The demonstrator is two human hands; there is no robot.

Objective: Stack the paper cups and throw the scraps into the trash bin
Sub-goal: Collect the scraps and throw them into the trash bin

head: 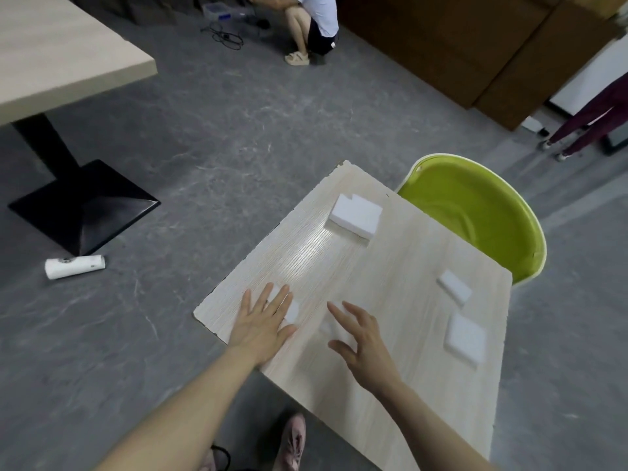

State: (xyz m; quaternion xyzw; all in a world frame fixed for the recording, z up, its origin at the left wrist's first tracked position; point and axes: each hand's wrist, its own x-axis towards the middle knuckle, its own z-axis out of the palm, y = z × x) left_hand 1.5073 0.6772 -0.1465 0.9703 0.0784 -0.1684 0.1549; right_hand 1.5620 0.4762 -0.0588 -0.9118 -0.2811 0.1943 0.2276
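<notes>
Nearest to us, a pink shoe [291,442] stands on the grey floor [210,137] just below the near edge of the small wooden table [390,385].

Both forearms reach in over that near edge. Our left hand [260,322] lies flat at the table's left corner, fingers straight and spread, holding nothing; its fingertips rest over a small white scrap [289,309], which shows only in part beyond them. Our right hand [362,345] hovers over the middle of the table, fingers loosely bent and apart, gripping nothing. Whether it touches the tabletop we cannot tell. A faint pale patch lies beneath it, too blurred to identify.

Toward the right edge of the table we record a square white scrap [465,338] lying flat, and just beyond it, apart from it, a smaller oblong scrap [454,287]. Near the far corner sits the largest white piece [355,215], a thick slab with a notch in its far edge, well apart from the others.

No paper cups are visible to us on the table.

The green trash bin [489,212] with a white rim stands on the floor against the table's far right edge, its mouth open toward us.

On the floor to the left lies a white cylindrical device [74,267], beside the black base [85,205] of a second, larger table [61,45]. At the far end of the room a person crouches [312,25] near some cables, and the legs of another person [591,120] show at the right.
</notes>
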